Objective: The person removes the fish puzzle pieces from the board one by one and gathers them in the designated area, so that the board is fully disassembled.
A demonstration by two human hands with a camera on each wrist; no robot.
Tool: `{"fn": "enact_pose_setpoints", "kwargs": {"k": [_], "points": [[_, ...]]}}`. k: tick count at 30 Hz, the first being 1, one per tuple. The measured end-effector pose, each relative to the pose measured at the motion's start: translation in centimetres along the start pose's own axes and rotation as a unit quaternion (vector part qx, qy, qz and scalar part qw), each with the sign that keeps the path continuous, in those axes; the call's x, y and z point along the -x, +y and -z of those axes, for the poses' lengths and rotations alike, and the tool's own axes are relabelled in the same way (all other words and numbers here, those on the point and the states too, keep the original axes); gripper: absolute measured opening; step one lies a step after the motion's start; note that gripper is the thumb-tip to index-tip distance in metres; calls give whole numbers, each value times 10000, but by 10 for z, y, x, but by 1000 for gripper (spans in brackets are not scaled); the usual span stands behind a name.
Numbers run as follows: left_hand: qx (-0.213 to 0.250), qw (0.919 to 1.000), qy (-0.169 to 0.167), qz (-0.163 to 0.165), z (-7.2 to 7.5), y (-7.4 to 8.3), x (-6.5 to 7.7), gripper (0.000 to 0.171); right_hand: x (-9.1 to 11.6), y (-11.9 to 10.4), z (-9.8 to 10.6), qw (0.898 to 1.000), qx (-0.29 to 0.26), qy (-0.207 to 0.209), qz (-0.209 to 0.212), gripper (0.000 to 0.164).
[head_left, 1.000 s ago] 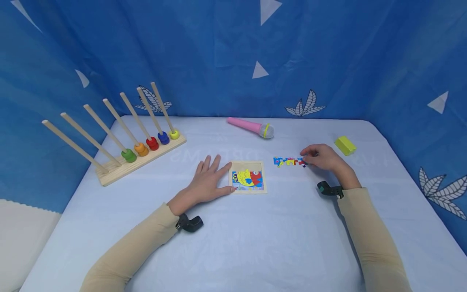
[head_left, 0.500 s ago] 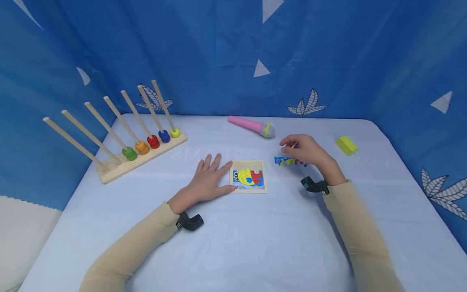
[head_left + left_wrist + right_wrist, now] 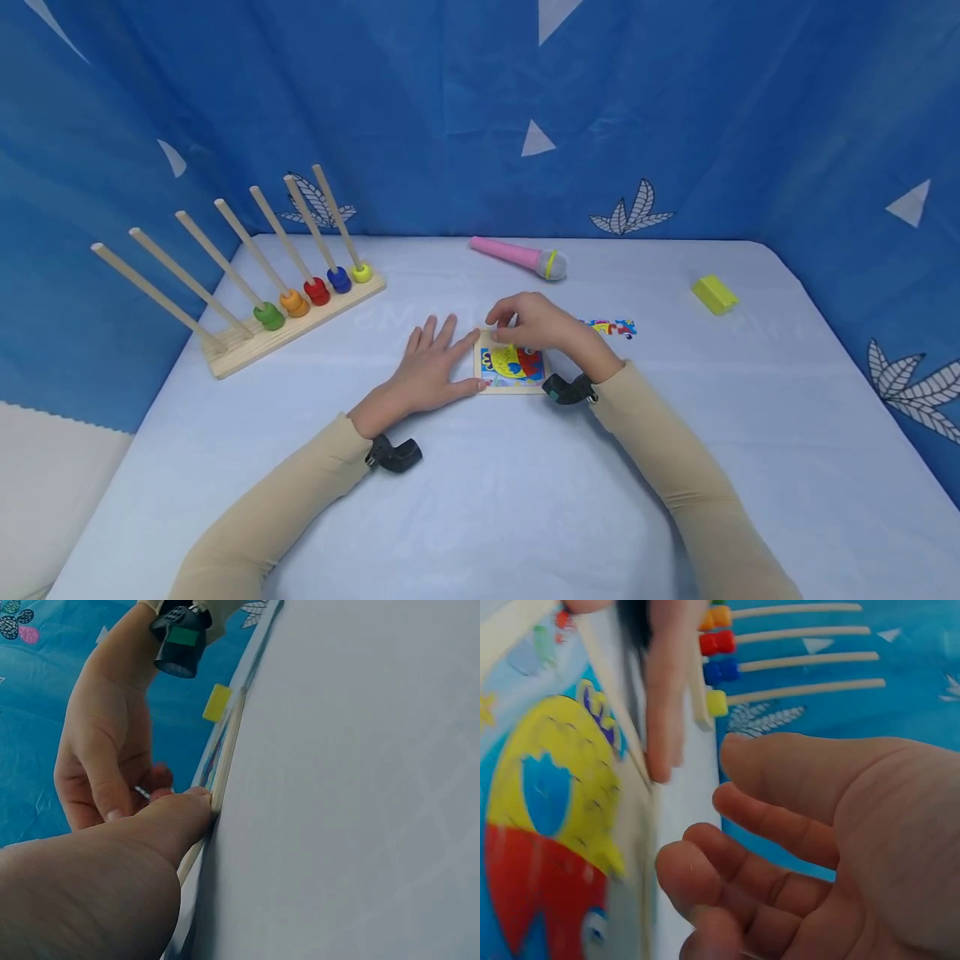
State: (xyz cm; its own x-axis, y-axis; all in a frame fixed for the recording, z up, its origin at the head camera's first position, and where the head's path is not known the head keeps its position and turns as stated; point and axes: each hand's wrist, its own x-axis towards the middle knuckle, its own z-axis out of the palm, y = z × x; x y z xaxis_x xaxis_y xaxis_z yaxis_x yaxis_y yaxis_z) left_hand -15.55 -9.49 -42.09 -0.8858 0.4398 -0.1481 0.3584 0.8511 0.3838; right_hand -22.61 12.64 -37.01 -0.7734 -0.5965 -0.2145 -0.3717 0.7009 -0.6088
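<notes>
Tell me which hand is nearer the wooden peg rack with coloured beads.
Left. The left hand lies right of the wooden peg rack, touching the square wooden puzzle frame; the right hand is farther right, over that frame.

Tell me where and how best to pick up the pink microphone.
Take the pink microphone by its slim handle, probably from above, closing across its length: it lies on its side on the tablecloth, the bulkier round head at the right end, and nothing covers the handle.
</notes>
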Motion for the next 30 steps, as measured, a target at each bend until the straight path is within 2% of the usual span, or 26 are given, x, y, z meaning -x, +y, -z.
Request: {"fn": "enact_pose_setpoints", "kwargs": {"k": [8, 14, 22, 30], "points": [[-16, 10000, -22, -47, 1, -1, -1, 85, -3, -5, -18, 9995, 249, -178, -1, 33], [-11, 10000, 29, -73, -1, -2, -1, 85, -3, -7, -22, 9988, 425, -257, 11, 37], [21, 9998, 98, -142, -3, -4, -1, 84, -4, -10, -26, 9948, 928, -405, 42, 37], [-28, 9999, 83, -126, -2, -4, -2, 84, -4, -14, -29, 9946, 973, -351, -81, 34]]}}
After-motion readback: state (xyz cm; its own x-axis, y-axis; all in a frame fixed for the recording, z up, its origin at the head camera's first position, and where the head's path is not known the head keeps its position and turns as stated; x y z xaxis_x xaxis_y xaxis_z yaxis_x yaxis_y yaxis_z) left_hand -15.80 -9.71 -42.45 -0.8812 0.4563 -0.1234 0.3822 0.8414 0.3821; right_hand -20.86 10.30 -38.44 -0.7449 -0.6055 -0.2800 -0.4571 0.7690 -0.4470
